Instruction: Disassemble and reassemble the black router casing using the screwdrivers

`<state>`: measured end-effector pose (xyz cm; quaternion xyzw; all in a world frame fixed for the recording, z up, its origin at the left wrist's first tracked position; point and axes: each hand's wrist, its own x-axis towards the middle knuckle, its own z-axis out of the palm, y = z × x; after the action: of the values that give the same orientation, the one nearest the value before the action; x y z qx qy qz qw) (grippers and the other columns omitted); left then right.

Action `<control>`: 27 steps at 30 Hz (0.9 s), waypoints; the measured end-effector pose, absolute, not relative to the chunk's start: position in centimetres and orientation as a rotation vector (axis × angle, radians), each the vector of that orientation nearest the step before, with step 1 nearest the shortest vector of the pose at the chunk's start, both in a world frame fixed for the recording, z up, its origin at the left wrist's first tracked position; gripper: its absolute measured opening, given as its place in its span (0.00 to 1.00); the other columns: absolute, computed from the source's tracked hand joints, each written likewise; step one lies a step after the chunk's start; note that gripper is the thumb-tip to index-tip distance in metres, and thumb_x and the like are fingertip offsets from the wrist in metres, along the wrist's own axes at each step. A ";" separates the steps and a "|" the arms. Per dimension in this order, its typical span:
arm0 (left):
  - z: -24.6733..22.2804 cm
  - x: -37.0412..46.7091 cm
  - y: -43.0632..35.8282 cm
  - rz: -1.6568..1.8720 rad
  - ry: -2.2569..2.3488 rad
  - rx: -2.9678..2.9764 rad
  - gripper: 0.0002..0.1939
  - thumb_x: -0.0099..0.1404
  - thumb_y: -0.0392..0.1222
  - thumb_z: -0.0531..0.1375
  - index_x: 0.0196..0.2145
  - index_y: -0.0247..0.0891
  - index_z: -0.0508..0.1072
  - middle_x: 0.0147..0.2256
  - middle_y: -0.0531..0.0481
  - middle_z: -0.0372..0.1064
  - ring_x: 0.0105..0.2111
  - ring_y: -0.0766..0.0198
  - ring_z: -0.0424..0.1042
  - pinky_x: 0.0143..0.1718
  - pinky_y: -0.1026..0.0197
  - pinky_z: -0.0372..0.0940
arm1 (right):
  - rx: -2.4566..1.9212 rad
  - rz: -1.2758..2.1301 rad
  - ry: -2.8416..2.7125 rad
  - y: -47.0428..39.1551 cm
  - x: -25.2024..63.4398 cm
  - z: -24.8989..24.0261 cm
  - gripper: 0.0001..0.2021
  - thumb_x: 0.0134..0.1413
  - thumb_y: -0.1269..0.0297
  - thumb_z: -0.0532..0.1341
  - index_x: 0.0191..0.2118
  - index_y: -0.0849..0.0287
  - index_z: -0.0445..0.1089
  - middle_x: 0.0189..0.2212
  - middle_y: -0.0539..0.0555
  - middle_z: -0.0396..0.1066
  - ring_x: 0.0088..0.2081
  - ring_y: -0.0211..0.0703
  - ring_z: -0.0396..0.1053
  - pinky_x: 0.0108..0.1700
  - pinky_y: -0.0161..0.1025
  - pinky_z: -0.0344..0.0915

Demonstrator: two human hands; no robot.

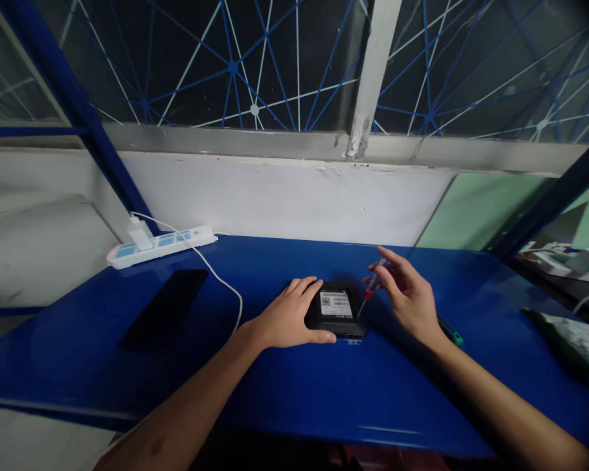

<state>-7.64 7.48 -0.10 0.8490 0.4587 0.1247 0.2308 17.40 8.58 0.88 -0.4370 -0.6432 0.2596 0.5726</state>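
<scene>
Left hand (287, 315): broad span, fingers toward the far edge, thumb along the near edge; has hold of the left part of the black device (341, 325), which lies flat on the desk (285, 392), label (336, 305) up. Right hand (412, 297), at three o'clock from the device: partly closed, fingers and thumb around the screwdriver (377, 278). Shaft slants toward seven o'clock, tip at the device's right side; contact not certain.

Step in hand (judged): bracing and tip placement. Calls for a still device and a steady, well-aligned tip.

Count, left to right, bearings from device:
- power strip (196, 237), 1, ten o'clock, with charger (140, 233), 1, and white cable (216, 271), 1
- dark flat slab (164, 311), 1, nine o'clock
- black device, 1
- screwdriver, 1, two o'clock
- green tool (452, 332), 1, three o'clock, partly hidden
- bag-like packet (576, 343), 1, three o'clock, farther off.
</scene>
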 end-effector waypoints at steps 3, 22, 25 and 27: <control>-0.2 -7.7 7.5 0.365 1.265 2.334 0.60 0.52 0.75 0.61 0.71 0.39 0.47 0.70 0.36 0.43 0.68 0.34 0.44 0.65 0.33 0.50 | -1.053 0.490 -1.523 8.6 17.5 1.0 0.15 0.60 0.56 0.63 0.51 0.53 0.71 0.28 0.47 0.70 0.26 0.37 0.71 0.33 0.39 0.71; -0.3 -7.7 7.5 0.365 1.261 2.330 0.61 0.51 0.76 0.61 0.71 0.39 0.47 0.70 0.37 0.43 0.68 0.36 0.44 0.65 0.33 0.51 | -1.079 0.531 -1.506 8.9 17.7 0.5 0.18 0.59 0.54 0.64 0.53 0.53 0.71 0.30 0.49 0.71 0.29 0.40 0.71 0.34 0.40 0.74; -0.3 -7.8 7.5 0.374 1.254 2.331 0.61 0.51 0.76 0.61 0.71 0.40 0.47 0.70 0.37 0.43 0.68 0.36 0.45 0.64 0.33 0.51 | -1.007 0.683 -1.485 8.8 17.8 0.4 0.20 0.65 0.54 0.57 0.59 0.51 0.67 0.42 0.54 0.73 0.34 0.43 0.76 0.38 0.45 0.76; -0.5 -7.8 7.6 0.378 1.249 2.331 0.61 0.51 0.76 0.61 0.71 0.40 0.46 0.70 0.37 0.43 0.68 0.35 0.45 0.64 0.32 0.51 | -0.954 0.770 -1.464 8.7 17.8 0.3 0.21 0.66 0.54 0.55 0.62 0.50 0.64 0.47 0.56 0.72 0.37 0.45 0.77 0.39 0.48 0.77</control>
<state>-7.80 7.59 -0.46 0.8485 0.4548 0.1377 0.2330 17.84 8.74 0.29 -0.4077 -0.6258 0.3293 0.5776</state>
